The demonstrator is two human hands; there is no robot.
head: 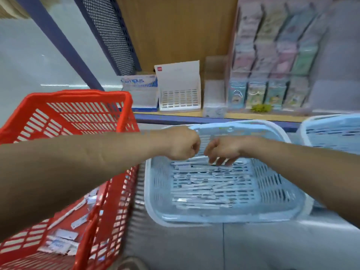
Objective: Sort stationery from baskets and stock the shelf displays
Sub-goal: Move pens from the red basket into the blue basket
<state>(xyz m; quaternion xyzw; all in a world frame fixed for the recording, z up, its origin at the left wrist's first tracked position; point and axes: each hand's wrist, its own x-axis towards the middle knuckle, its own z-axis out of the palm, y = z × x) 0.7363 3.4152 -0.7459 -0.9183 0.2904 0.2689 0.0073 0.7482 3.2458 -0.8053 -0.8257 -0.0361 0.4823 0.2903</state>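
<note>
"Where's the stationery?"
"White pens [204,190] lie in the blue basket [272,182], centre, near me."
"And your hands?"
"Both are over its far end. My left hand [181,145] is clenched; whether it holds anything, I can't tell. My right hand [224,151] is slack, fingers spread just above the pens."
"Around it?"
"Red basket [78,93] left, shelf [253,114] beyond."

Head view (close) above blue basket [269,184]

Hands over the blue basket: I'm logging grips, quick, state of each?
Left hand: curled, contents cannot be told.
Right hand: open, fingers down toward the pens.
</note>
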